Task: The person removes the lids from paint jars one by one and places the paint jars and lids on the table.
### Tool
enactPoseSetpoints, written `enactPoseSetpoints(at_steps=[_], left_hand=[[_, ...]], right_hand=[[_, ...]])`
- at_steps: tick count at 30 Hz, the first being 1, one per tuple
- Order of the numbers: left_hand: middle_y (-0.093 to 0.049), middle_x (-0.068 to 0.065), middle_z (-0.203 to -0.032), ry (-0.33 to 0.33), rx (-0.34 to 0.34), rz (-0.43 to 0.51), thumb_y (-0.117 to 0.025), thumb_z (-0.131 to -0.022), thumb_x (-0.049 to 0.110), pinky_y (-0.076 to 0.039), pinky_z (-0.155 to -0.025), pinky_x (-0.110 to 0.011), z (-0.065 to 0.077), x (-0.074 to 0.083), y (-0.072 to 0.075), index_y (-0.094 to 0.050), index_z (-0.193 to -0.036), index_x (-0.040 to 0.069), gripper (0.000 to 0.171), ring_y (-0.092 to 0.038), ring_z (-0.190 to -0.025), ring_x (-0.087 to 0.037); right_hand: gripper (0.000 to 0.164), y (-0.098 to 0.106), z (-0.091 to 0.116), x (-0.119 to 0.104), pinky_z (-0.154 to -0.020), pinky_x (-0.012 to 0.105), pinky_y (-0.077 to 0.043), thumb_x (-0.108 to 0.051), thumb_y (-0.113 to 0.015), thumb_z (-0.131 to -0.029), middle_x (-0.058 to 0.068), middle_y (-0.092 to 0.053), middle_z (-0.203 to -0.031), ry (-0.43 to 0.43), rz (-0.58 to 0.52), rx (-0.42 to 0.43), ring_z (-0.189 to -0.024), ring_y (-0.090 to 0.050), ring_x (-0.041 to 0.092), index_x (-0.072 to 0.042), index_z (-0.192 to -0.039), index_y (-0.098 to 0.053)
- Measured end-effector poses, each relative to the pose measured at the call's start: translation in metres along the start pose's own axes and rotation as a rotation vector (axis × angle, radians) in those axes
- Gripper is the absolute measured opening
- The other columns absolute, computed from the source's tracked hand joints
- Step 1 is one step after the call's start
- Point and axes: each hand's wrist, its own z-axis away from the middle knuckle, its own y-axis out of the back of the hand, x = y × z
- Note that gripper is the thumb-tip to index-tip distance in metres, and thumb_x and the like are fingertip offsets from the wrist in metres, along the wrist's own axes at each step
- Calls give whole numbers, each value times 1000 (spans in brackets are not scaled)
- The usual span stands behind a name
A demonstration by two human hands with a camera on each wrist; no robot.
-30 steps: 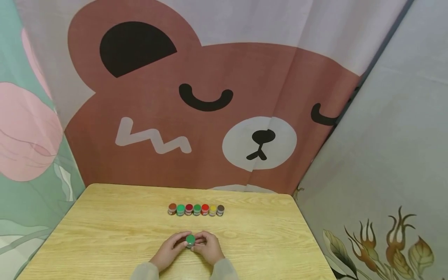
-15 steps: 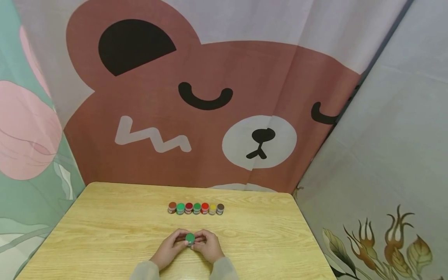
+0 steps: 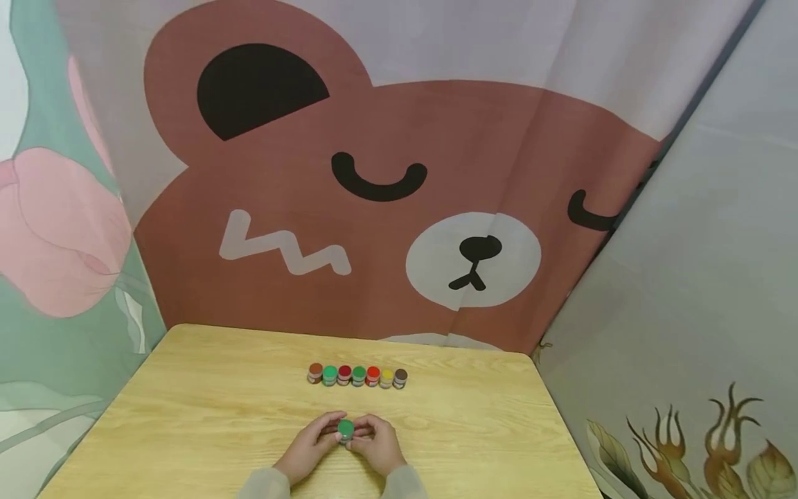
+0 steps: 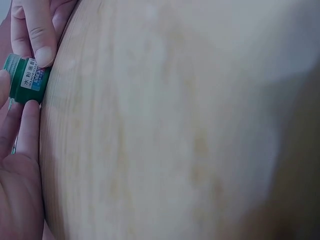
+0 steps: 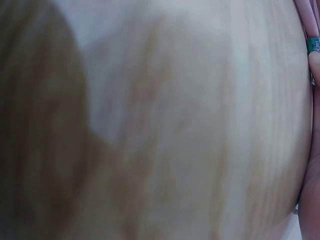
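A small green paint jar [image 3: 346, 430] stands on the near middle of the table, between both hands. My left hand [image 3: 308, 449] holds it from the left, thumb in front and fingers round the side. From the right, my right hand [image 3: 382, 445] pinches it between thumb and fingers. In the left wrist view the jar [image 4: 31, 79] lies sideways in the picture, its white printed label showing and fingertips touching both sides. Only a sliver of the jar [image 5: 314, 45] shows at the right edge of the right wrist view.
Farther back on the wooden table [image 3: 206, 402], several paint jars stand in a close row, from an orange-brown jar [image 3: 316, 374] to a dark brown jar [image 3: 400, 378]. A bear-print curtain [image 3: 374, 291] hangs behind the table, and a pale curtain [image 3: 673, 333] on the right.
The head view has turned slightly left, so everything appears a little farther right. Both hands keep hold of the green paint jar in nearly the same place.
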Motion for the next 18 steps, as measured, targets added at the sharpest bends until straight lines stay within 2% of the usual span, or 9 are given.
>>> enactPoseSetpoints(at_steps=[4,13,16,18], left_hand=[[-58,-11,-137,5,7,-20,-61,-102,27,-48,-100,-23,-2,0,-3,-58,-141,10,42,-58,-123,-30],[-61,-14,-134,24,-3,94,-61,-103,21,-49,-95,-20,0,-2,-2,-58,-136,5,37,-58,-123,-35],[-61,-13,-135,42,2,77,-59,-104,23,-48,-96,-21,-1,-2,-1,-58,-137,6,37,-57,-124,-34],[-60,-13,-137,52,10,32,-58,-104,26,-47,-101,-29,-1,0,-1,-59,-138,8,38,-56,-126,-35]], right_hand=[[29,2,1,2,-75,20,-59,12,-81,-77,3,-68,-91,-8,-17,6,-84,-67,12,0,-101,-71],[30,0,0,6,-72,19,-58,13,-81,-75,3,-69,-90,-18,-33,-3,-83,-67,12,1,-101,-71],[31,-1,0,6,-73,21,-59,15,-80,-75,5,-68,-90,-4,-46,3,-84,-68,14,2,-101,-71],[32,-1,-1,6,-73,21,-59,16,-80,-74,5,-68,-90,-3,-46,5,-84,-68,15,2,-101,-70]])
